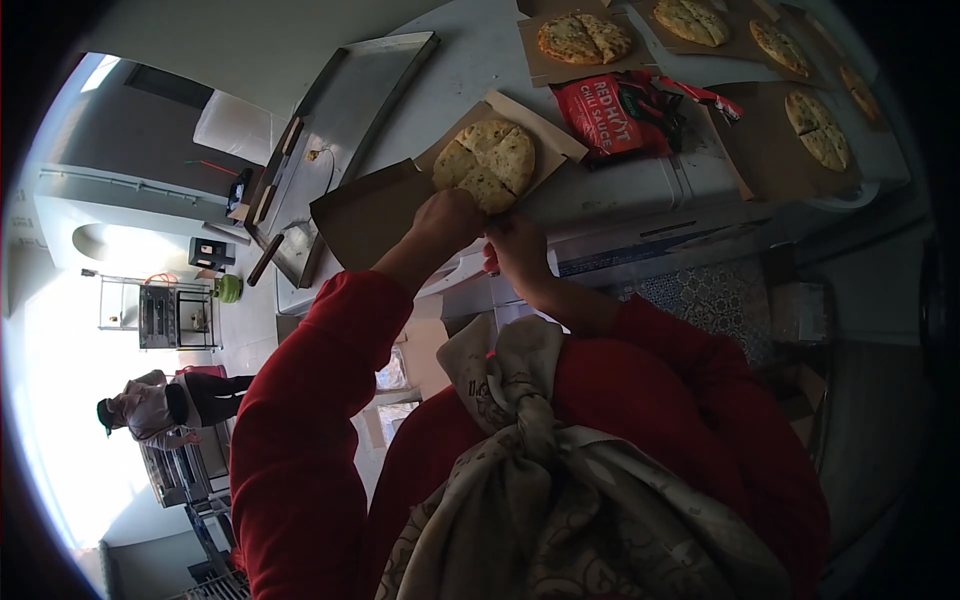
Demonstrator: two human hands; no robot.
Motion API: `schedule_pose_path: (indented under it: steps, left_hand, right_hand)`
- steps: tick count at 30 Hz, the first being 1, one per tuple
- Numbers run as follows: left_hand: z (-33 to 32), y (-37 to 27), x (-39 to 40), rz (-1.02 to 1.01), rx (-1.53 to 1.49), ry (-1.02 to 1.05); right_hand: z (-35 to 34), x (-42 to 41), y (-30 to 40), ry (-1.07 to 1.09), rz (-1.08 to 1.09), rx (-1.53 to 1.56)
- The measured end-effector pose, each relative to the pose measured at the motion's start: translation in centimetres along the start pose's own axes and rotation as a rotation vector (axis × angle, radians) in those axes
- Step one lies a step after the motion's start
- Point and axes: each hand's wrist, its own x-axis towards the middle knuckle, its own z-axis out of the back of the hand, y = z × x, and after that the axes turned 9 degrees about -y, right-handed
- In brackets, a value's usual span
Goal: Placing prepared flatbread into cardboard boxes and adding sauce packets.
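Observation:
A round pizza (486,161), cut into wedges, lies in a brown cardboard pizza box (379,214) whose lid is folded back to the left. My left hand (451,217) is closed at the box's near edge, right beside the pizza, and hides part of it. Close by on the right, my right hand (517,251) pinches the near corner of the same box with bent fingers. The fingertips of both hands are partly hidden. Behind the box to the right lies a red chili sauce pouch (619,116) with its torn top strip bent away.
Left of the box, a large metal tray (352,120) holds wooden-handled tools (266,259). More cut pizzas (585,39) in cardboard boxes stand along the back and right of the white table (465,52). A person (165,405) stands farther off at left, near metal kitchen equipment (159,316).

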Motion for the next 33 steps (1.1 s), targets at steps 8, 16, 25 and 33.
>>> schedule_pose_path:
  steps: [8,16,25,33]
  left_hand:
    - [-0.9,0.0,0.2,-0.003,0.054,-0.062]
    - [0.1,-0.7,-0.5,0.054,0.022,0.004]
    - [-0.6,0.6,-0.4,0.09,-0.128,0.075]
    - [-1.0,0.5,-0.5,0.087,-0.172,0.057]
  right_hand:
    - [-0.4,-0.2,0.5,-0.003,0.072,-0.086]
    - [0.5,-0.3,0.9,0.034,0.061,-0.056]
    - [1.3,1.0,0.5,0.139,0.068,-0.149]
    - [0.8,0.7,-0.1,0.109,0.017,-0.033]
